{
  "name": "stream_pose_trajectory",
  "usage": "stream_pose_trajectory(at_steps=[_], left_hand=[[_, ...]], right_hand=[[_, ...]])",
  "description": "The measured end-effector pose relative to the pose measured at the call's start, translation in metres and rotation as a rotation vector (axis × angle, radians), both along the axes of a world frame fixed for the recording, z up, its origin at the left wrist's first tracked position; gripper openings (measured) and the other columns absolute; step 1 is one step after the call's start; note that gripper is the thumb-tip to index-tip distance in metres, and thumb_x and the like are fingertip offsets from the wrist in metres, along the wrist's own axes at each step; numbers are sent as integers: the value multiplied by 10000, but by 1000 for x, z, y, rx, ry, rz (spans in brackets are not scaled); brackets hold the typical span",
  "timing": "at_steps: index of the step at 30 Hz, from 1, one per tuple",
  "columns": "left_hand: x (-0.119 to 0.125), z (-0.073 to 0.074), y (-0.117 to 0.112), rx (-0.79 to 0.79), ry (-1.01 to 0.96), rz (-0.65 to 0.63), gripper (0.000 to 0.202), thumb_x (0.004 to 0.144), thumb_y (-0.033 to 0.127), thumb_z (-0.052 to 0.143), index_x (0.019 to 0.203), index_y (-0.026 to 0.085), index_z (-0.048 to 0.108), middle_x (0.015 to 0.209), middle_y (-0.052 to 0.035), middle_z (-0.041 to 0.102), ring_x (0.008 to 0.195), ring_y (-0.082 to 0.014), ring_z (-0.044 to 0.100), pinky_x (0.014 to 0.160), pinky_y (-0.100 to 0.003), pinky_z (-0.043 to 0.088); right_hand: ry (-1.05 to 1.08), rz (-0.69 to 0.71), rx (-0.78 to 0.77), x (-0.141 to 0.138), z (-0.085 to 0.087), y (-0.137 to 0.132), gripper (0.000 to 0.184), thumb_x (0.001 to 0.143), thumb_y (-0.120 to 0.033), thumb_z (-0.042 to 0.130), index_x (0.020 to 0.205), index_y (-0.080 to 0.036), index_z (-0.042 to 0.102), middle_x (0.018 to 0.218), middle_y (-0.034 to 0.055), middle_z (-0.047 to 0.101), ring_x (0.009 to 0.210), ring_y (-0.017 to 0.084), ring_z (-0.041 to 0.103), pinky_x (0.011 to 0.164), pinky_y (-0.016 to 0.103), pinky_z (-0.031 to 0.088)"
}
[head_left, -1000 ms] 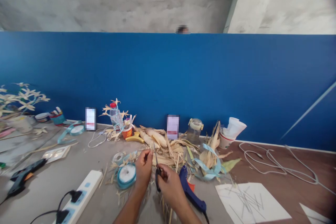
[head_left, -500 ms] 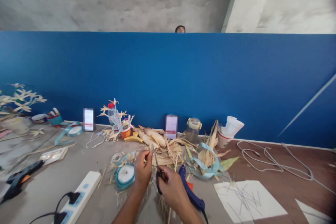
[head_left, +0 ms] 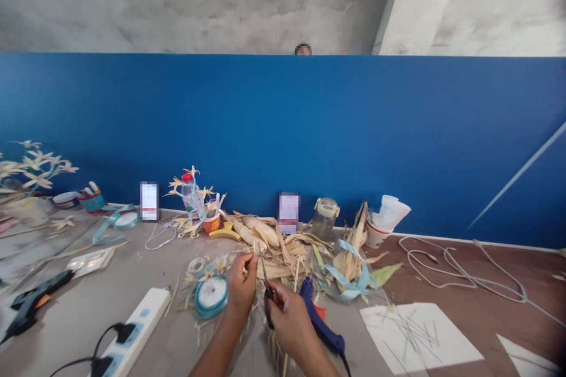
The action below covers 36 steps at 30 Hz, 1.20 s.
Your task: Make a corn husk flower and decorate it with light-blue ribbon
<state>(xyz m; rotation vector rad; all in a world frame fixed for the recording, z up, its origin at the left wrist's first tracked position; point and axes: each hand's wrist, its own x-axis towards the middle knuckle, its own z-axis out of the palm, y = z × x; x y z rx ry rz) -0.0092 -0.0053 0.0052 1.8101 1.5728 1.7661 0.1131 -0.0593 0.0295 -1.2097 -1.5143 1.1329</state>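
Lower centre of frame: right hand (head_left: 288, 311) fingers wrap the handles of the scissors (head_left: 267, 297), long axis upright in frame. The blades stand just right of the left hand (head_left: 241, 284), its fingers pinched together, contents indeterminable. Beyond lies a husk pile (head_left: 270, 235).

- Scissors (head_left: 267, 299): black handles, grey blades
- Husks (head_left: 262, 230): straw-tan
- Ribbon spool (head_left: 212, 294): teal, white centre
- Glue gun (head_left: 324, 331): navy blue
- Power strip (head_left: 152, 305): white, pale-blue panels, 2 black plugs (head_left: 126, 331)
- Bottle cap (head_left: 187, 177): red
- Clip (head_left: 224, 232): yellow
- Paper (head_left: 451, 343): white
- Partition (head_left: 260, 118): plain blue
- Table (head_left: 137, 268): grey left, brown right
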Motion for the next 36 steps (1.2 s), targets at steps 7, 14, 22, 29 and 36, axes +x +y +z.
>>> stream_pose_trajectory(at_steps=[7,14,22,29,36], left_hand=[[0,-1,1,-17,-38,1,179,814,309,494,729,188,594,672,-23,599,642,-156,548,620,-264,443],[0,0,1,-60,-128,5,211,802,359,508,729,180,592,650,-10,576,616,-151,522,591,-254,430],[2,4,1,-181,-293,-40,296,765,460,537,716,175,602,586,14,533,551,-140,478,527,-237,393],[2,1,2,-162,-283,-29,294,772,453,529,708,175,598,586,10,547,564,-144,503,525,-234,396],[0,0,-1,-46,-114,4,207,818,347,494,746,179,591,679,-14,585,644,-153,533,623,-256,428]], right_hand=[[28,-11,-27,0,-2,-1,311,706,-162,487,966,-155,656,735,12,642,662,148,546,602,204,410],[89,-101,-42,6,0,6,300,703,-248,502,943,-151,654,581,-4,570,531,139,489,508,217,377],[-44,-88,-17,29,5,15,291,729,-248,475,945,-160,650,537,-21,514,493,131,451,468,214,319],[-2,-38,-21,14,2,1,252,730,-230,503,931,-159,638,643,-2,581,578,132,514,521,201,364],[19,16,-25,8,9,0,292,729,-216,512,988,-142,623,635,-13,545,563,118,465,521,194,354]])
